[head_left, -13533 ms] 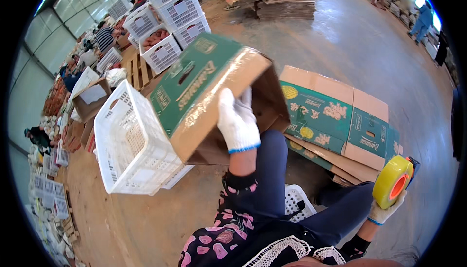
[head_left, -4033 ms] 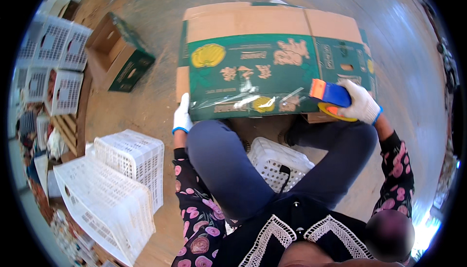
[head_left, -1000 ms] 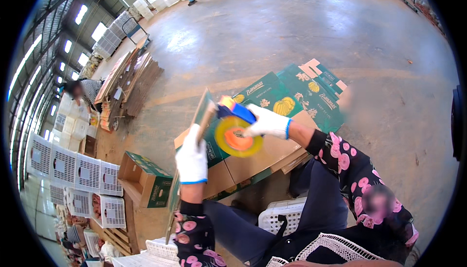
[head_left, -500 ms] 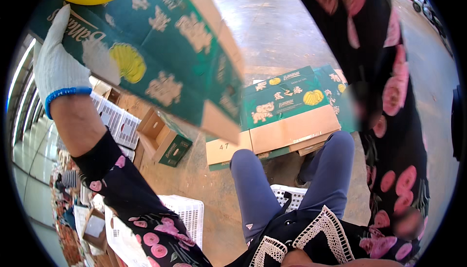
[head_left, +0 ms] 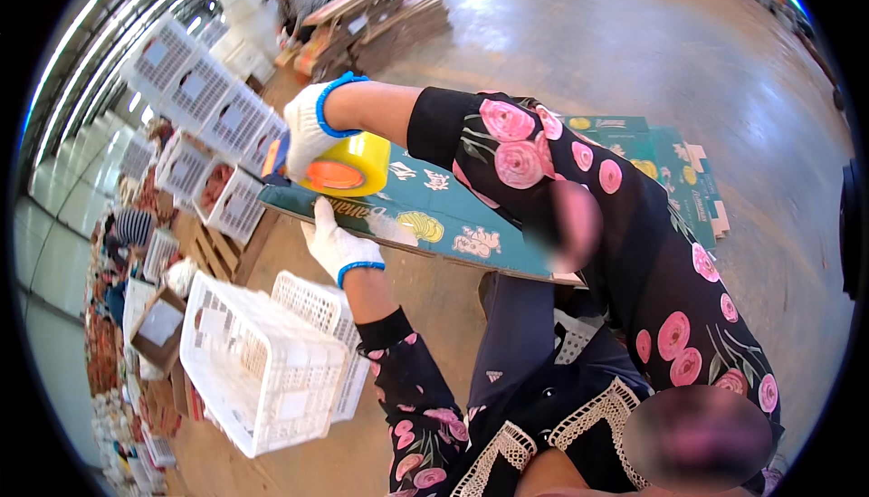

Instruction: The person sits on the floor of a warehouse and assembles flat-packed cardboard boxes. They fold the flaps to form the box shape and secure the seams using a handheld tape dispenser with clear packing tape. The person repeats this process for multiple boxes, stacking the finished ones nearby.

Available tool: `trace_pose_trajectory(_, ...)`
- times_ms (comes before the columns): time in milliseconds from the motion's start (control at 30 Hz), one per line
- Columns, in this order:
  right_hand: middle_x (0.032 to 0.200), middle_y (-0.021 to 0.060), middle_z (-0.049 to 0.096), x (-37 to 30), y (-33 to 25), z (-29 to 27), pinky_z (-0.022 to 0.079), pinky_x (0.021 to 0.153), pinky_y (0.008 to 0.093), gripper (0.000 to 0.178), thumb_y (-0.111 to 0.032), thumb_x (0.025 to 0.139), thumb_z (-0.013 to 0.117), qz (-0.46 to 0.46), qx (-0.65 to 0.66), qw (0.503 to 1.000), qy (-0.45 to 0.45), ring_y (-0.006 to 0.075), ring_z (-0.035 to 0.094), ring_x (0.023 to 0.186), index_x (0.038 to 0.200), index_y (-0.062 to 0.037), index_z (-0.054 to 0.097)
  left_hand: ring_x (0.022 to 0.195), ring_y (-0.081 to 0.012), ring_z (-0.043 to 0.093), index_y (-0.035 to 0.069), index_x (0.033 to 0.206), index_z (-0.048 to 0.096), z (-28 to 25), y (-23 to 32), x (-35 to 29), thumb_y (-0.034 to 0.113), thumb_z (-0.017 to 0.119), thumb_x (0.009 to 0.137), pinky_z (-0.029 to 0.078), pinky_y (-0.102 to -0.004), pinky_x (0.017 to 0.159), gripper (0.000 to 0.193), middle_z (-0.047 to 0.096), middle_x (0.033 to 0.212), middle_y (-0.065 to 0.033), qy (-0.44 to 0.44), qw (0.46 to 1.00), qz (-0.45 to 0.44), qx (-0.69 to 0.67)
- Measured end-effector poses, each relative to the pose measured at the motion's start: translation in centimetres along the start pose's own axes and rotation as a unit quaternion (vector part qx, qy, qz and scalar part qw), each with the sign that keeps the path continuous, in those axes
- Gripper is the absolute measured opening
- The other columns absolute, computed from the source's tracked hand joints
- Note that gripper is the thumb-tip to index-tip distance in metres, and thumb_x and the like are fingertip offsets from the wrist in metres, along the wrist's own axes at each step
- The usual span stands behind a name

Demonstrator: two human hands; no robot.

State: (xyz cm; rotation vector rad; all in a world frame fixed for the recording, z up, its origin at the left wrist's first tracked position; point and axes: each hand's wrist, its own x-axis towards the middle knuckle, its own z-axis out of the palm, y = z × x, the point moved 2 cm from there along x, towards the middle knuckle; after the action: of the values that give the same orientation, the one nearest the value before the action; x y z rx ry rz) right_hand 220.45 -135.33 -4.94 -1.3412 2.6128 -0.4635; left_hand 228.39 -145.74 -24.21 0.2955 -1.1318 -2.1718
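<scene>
A smooth grey floor (head_left: 579, 53) gleams with reflected light. Pale wall panels (head_left: 59, 325) stand left, near bright ceiling strips (head_left: 81, 24).

Yellow tape roll (head_left: 372, 164) — at one end of printed green carton (head_left: 444, 210).

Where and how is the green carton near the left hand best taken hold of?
Probably by its long near edge, from the person's side: the green carton is broad and flat-faced, that edge faces the person, and the yellow tape roll and right hand crowd its left end.
</scene>
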Motion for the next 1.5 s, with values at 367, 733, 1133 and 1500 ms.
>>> trace_pose_trajectory(367,0.116,0.0225,0.076,10.7,0.2,15.4,0.059,0.088,0.0395,0.087,-0.063,0.062,0.082,-0.023,-0.012,0.989,-0.146,0.034,0.075,0.104,0.121,0.001,0.076,0.1,-0.0261,0.066,-0.009,0.131,0.057,-15.6,-5.5,3.3,0.024,0.055,0.103,0.054,-0.0369,0.09,0.044,0.068,0.118,-0.0174,0.191,0.968,0.019,0.164)
trace_pose_trajectory(733,0.106,0.0247,0.077,-1.6,9.1,19.1,0.058,0.089,0.0401,0.074,-0.058,0.063,0.083,0.055,0.012,0.987,-0.148,0.0373,0.075,0.101,0.109,-0.0003,0.078,0.111,-0.0352,0.068,0.003,0.128,0.05,-18.2,-10.9,-2.1,0.044,0.057,0.108,0.058,-0.0494,0.091,0.046,0.066,0.129,-0.0216,0.156,0.973,-0.165,0.049)
trace_pose_trajectory(1133,0.117,0.0212,0.076,-3.6,14.5,20.4,0.058,0.091,0.0394,0.079,-0.057,0.063,0.085,0.077,0.071,0.976,-0.191,0.0346,0.073,0.109,0.12,-0.003,0.075,0.124,-0.0373,0.065,0.0,0.142,0.054,-8.8,-19.9,-14.4,0.02,0.065,0.103,0.058,-0.0564,0.103,0.045,0.063,0.137,-0.0193,0.028,0.924,-0.378,-0.056)
trace_pose_trajectory(1500,0.102,0.0266,0.075,-7.0,2.6,9.5,0.058,0.082,0.0411,0.07,-0.055,0.068,0.082,-0.02,0.124,0.98,-0.154,0.0382,0.075,0.097,0.107,0.0031,0.074,0.097,-0.037,0.075,-0.01,0.136,0.054,-8.4,-1.9,-14.5,0.018,0.062,0.098,0.064,-0.0553,0.085,0.048,0.069,0.12,-0.0232,-0.027,0.974,-0.212,0.081)
